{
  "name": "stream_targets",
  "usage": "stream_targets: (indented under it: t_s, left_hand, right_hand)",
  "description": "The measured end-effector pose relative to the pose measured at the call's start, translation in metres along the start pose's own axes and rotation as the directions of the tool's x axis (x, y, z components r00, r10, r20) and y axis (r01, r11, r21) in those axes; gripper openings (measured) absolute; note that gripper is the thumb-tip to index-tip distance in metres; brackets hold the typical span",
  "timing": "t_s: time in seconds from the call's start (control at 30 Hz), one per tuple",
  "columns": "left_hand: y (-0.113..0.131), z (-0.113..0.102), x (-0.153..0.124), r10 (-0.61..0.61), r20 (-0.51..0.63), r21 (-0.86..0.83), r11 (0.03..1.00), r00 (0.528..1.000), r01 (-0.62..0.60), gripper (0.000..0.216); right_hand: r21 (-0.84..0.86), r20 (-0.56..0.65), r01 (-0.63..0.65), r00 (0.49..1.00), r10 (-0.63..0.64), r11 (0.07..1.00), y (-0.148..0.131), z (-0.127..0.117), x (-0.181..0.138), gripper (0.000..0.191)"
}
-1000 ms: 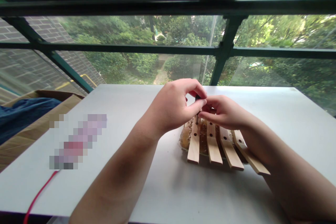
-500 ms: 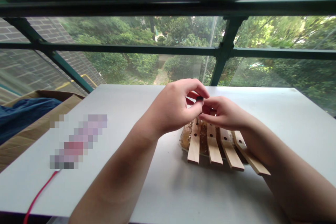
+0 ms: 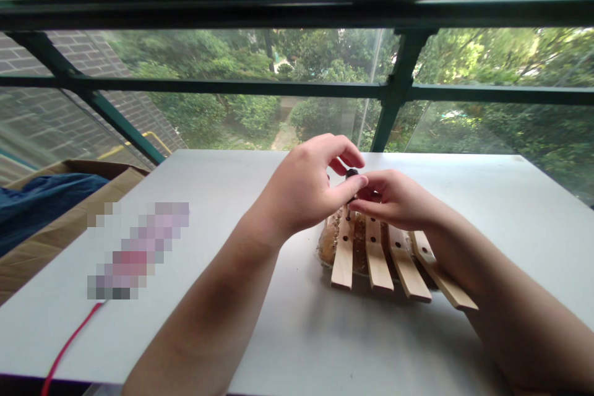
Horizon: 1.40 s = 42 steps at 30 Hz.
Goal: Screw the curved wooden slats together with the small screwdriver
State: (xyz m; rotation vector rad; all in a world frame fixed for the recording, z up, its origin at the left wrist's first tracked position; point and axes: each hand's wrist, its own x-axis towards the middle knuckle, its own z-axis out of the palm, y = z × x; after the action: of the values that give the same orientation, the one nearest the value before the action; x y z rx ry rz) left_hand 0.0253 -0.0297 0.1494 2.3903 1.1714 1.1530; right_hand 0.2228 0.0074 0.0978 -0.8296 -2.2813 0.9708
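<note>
Several pale wooden slats [image 3: 342, 260] with dark holes lie side by side across a brown, rounded, glossy body [image 3: 328, 242]. A screwdriver [image 3: 352, 172] with a dark handle stands upright over the leftmost slat; its thin shaft reaches down to a hole there. My left hand [image 3: 312, 182] is curled loosely round the top of the handle, thumb across the front and index finger arched over it. Lower down, my right hand [image 3: 394, 198] pinches round the tool near the shaft, above the slats. Its fingertips are partly hidden behind the left thumb.
The white table [image 3: 278, 334] stands against a green-framed railing [image 3: 241, 85]. At left lie a pixelated object [image 3: 139, 247] and a red cord [image 3: 69, 343]. A cardboard box [image 3: 69, 167] with blue cloth [image 3: 51, 198] sits beyond the left edge.
My left thumb has slid right across the screwdriver handle and the index finger has drawn back a little, showing more of the handle's top. My right hand and the slats stay almost unchanged.
</note>
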Motion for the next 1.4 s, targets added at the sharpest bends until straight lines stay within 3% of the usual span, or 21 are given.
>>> stream_targets:
  t_s: [0.53,0.87,1.4]
  left_hand:
    - [0.0025,-0.0015,-0.0021,-0.038,0.041,-0.147,0.988,0.998,0.044,0.019]
    - [0.0024,0.0006,-0.002,-0.005,0.048,-0.105,0.994,0.999,0.01,0.027]
    - [0.0021,0.0003,-0.0007,-0.016,0.037,-0.058,0.998,0.999,0.018,0.016]
  right_hand:
    - [0.036,0.049,0.026,0.998,-0.028,0.999,-0.0017,-0.0032,-0.0005,0.009]
    - [0.009,0.016,0.031,0.999,-0.031,0.999,-0.0013,-0.0026,-0.0002,0.01]
    - [0.036,0.03,0.015,0.999,-0.016,0.999,-0.0011,-0.0012,-0.0006,0.01]
